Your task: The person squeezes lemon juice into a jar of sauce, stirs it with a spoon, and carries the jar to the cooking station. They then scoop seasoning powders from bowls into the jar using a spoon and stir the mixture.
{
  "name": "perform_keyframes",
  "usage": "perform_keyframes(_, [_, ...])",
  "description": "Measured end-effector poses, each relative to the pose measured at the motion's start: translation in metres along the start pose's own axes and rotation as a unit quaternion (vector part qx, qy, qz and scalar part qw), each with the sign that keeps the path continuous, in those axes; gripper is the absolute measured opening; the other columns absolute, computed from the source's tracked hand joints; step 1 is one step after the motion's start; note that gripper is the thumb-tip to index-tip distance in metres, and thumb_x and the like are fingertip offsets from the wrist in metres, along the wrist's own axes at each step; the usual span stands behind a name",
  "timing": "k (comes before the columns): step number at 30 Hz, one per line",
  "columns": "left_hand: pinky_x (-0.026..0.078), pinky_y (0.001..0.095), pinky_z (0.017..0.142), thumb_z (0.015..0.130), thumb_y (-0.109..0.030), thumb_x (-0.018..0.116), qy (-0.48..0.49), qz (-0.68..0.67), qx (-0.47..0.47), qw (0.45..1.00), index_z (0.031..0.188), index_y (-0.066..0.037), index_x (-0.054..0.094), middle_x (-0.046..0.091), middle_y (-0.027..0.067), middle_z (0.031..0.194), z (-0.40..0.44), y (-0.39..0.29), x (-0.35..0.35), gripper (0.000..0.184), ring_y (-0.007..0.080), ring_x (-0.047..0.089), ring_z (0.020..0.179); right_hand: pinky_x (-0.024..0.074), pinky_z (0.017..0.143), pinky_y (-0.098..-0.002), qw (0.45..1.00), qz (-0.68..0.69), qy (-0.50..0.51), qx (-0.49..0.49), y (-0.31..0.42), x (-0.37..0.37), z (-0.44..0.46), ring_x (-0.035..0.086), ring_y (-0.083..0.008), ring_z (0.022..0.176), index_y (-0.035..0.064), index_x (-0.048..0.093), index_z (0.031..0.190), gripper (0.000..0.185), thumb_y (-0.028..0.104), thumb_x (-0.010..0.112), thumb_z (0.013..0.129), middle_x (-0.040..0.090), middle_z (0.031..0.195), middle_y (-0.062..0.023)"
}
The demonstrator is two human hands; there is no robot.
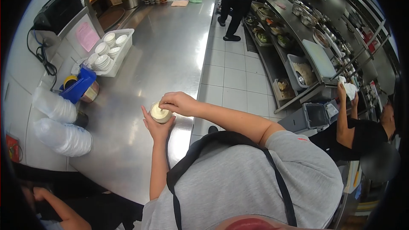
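Note:
A small round cup [164, 120] filled with a pale, creamy mixture [158, 112] is at the front edge of the steel counter. My left hand [157, 127] wraps round its side, with the thumb and fingers apart on either side of it. Above the rim, my right hand [181, 103] is closed in a pinch, fingertips pointing down at the mixture. A thin, short thing seems to stick out below those fingers, perhaps a utensil handle; its kind is too small to make out.
On the steel counter [157, 38] stand a white basket [123, 55] of small stacked dishes, a blue holder [81, 86] and stacked plastic containers [64, 138]. One co-worker [358, 134] at right holds a white cloth; another [238, 4] stands in the aisle. A third person's arm shows lower left.

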State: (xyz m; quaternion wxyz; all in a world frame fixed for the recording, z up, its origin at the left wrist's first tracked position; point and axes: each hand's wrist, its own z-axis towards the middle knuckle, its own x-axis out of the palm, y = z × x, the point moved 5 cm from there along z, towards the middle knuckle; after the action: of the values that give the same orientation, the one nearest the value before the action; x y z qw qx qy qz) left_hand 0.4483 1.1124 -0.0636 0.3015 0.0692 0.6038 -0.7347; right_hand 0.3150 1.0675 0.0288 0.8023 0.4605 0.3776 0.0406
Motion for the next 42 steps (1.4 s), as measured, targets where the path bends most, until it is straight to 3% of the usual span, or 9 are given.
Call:
perform_keyframes(6, [0.017,0.0474,0.109,0.054,-0.036,0.085,0.038,-0.03,0.042,0.998,0.144,-0.003,0.009,0.043,0.0182,0.132,0.003,0.003,0.018,0.122,0.0368,0.033,0.127,0.0469,0.069,-0.0366,0.993,-0.061,-0.078,0.063,-0.014,0.001,0.004,0.059,-0.0284,0.077,0.0037,0.063,0.087,0.022,0.025,0.058,0.084,0.061,0.082,-0.0118])
perform_keyframes(14, [0.022,0.0482,0.107,0.057,-0.035,0.085,-0.014,-0.024,0.053,0.998,0.145,-0.007,0.014,0.029,0.0204,0.143,-0.001,0.003,0.017,0.116,0.0383,0.027,0.13,0.0482,0.07,-0.0345,0.985,0.047,-0.121,0.116,-0.024,-0.029,-0.052,0.059,-0.0231,0.076,0.0099,0.028,0.138,0.074,0.036,0.067,0.081,0.043,0.119,-0.0147])
perform_keyframes(21, [0.021,0.0496,0.108,0.059,-0.03,0.084,-0.024,0.043,0.057,0.997,0.145,-0.011,0.014,0.029,0.0174,0.143,0.001,0.012,0.02,0.112,0.0388,0.028,0.129,0.0463,0.086,-0.0398,0.942,-0.167,-0.108,0.27,-0.138,-0.056,-0.203,0.056,-0.0305,0.101,0.0104,0.041,0.13,0.057,0.03,0.064,0.082,0.046,0.12,-0.0152])
perform_keyframes(24, [0.023,0.0501,0.107,0.059,-0.029,0.083,-0.031,0.035,0.069,0.997,0.145,-0.012,0.015,0.03,0.0193,0.142,-0.001,0.007,0.018,0.111,0.039,0.03,0.128,0.047,0.084,-0.0452,0.846,-0.21,0.037,0.488,-0.251,-0.028,-0.363,0.058,-0.0332,0.1,0.0056,0.059,0.11,0.049,0.042,0.064,0.078,0.061,0.105,-0.0185])
perform_keyframes(26, [0.024,0.0504,0.107,0.06,-0.029,0.083,-0.027,0.022,0.064,0.997,0.145,-0.012,0.015,0.03,0.0203,0.141,-0.001,0.004,0.016,0.11,0.0389,0.031,0.128,0.0469,0.086,-0.0453,0.675,-0.229,0.24,0.659,-0.258,-0.011,-0.47,0.059,-0.0313,0.102,0.0103,0.067,0.106,0.044,0.043,0.067,0.077,0.064,0.108,-0.0133])
perform_keyframes(30, [0.027,0.0486,0.106,0.06,-0.028,0.084,-0.044,0.033,0.084,0.995,0.144,-0.008,0.016,0.03,0.0215,0.14,0.001,0.01,0.016,0.11,0.0379,0.032,0.128,0.0525,0.063,-0.0419,0.615,-0.079,0.109,0.777,-0.205,0.002,-0.575,0.065,-0.0245,0.068,0.0087,0.07,0.092,0.035,0.04,0.067,0.075,0.066,0.083,-0.013])
perform_keyframes(34, [0.032,0.0457,0.104,0.059,-0.027,0.086,-0.095,-0.02,0.086,0.992,0.142,-0.004,0.017,0.031,0.0212,0.14,-0.001,0.01,0.011,0.11,0.0378,0.038,0.124,0.0525,0.056,-0.0373,0.623,-0.039,-0.008,0.781,-0.165,0.017,-0.579,0.063,-0.0223,0.057,0.0059,0.069,0.092,0.035,0.038,0.065,0.077,0.064,0.076,-0.013])
perform_keyframes(37, [0.035,0.0452,0.102,0.059,-0.025,0.086,-0.099,-0.039,0.064,0.992,0.141,-0.004,0.018,0.034,0.0204,0.138,-0.001,0.016,0.011,0.109,0.0368,0.042,0.122,0.05,0.076,-0.0411,0.635,-0.041,0.109,0.764,-0.174,0.047,-0.567,0.065,-0.0303,0.085,0.0009,0.069,0.094,0.048,0.046,0.065,0.079,0.067,0.091,-0.0156])
perform_keyframes(42, [0.036,0.0446,0.102,0.061,-0.024,0.085,-0.063,-0.087,0.052,0.993,0.14,-0.003,0.019,0.036,0.0194,0.136,-0.003,0.023,0.008,0.106,0.0348,0.042,0.121,0.0491,0.07,-0.0415,0.791,-0.085,0.052,0.604,-0.222,0.042,-0.472,0.064,-0.0283,0.074,0.0072,0.067,0.087,0.039,0.043,0.059,0.076,0.067,0.076,-0.0124])
